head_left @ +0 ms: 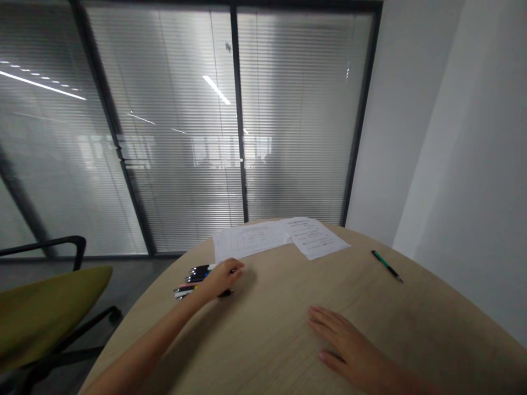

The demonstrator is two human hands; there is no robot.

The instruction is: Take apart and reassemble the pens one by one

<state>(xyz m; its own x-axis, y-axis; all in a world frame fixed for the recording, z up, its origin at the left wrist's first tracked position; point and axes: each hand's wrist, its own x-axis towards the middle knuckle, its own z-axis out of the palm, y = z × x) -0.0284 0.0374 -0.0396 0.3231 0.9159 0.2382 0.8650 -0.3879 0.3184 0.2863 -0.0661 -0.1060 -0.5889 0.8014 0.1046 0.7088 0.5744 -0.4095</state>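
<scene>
Printed sheets (319,240): too small to read.

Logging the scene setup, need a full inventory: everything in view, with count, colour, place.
table: 1, light wood, in front of the person
loose pens: several (partly hidden, can't count), mostly dark, some white, table's left side
green pen: 1, green and black, table's right side
paper sheets: at least 2, white with dark print, table's far edge
chair: 1, yellow-green seat, black frame, left of table
glass partition: 1, dark frame, pale blinds, behind table
wall: pale grey, right
floor: grey, left
left hand: 1, bare, at loose pens
right hand: 1, bare, near side of table
</scene>
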